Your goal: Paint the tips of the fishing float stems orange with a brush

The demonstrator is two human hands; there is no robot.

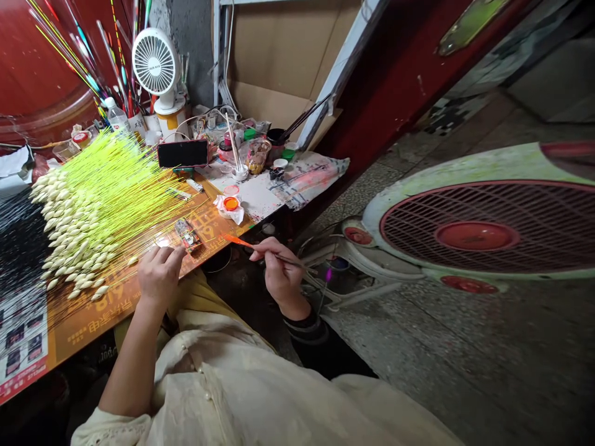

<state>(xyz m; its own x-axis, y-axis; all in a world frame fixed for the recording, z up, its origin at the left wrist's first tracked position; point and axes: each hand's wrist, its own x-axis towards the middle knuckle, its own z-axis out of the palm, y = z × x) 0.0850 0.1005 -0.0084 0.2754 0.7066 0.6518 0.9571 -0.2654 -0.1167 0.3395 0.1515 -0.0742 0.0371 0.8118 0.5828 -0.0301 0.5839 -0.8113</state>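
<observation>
My right hand (281,272) is closed around a thin paintbrush (290,261), its bright orange tip pointing left toward the table edge. My left hand (160,272) rests at the table's front edge with curled fingers; whatever is in them is hidden. Just left of it lies a pale fishing float (132,261), and whether the fingers touch it I cannot tell. Beyond the fingertips sits a small paint-smeared block (186,234). A heap of fishing floats (74,229), with cream bodies and yellow-green stems, covers the table's left side. An open pot of orange paint (230,203) stands on crumpled tissue.
Behind the floats are a white desk fan (155,65), a water bottle (116,116) and a propped phone (183,153). Brushes stand in a small cup (240,172) among paint jars. A large green-and-red floor fan (478,217) is at my right, beyond the table edge.
</observation>
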